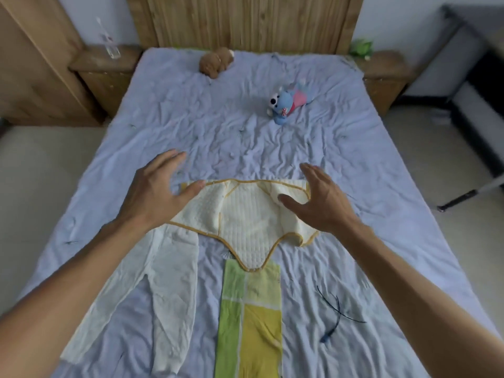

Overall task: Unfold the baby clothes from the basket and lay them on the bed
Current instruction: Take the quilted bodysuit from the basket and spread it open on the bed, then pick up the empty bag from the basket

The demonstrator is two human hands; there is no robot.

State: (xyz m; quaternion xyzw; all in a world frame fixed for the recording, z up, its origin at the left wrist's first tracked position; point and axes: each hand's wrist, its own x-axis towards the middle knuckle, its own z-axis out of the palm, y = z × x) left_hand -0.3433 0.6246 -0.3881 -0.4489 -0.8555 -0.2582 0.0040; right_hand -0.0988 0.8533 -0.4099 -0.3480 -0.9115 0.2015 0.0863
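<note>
**Cream quilted vest [245, 216] flat on the blue bed [218, 126], a hand at each top corner**

From my remote seat I saw the vest, edged in mustard binding, lying opened out near the middle of the wrinkled bed. The left hand [158, 192] was over its upper left corner, fingers straight and fanned wide, holding nothing, with the thumb across the vest's top edge. The right hand [321, 203] mirrored it at the upper right corner, fingers splayed, thumb pointing inward over the fabric. I could not tell whether either palm pressed the cloth or hung just above it. The vest's lower point overlapped the top of a green-and-yellow cloth [253, 309]. Its left hem overlapped the white baby trousers [169, 282] laid beside that. Further up the bed lay a blue plush toy [286, 105] and a brown plush toy [215, 62], well apart from both hands.
</note>
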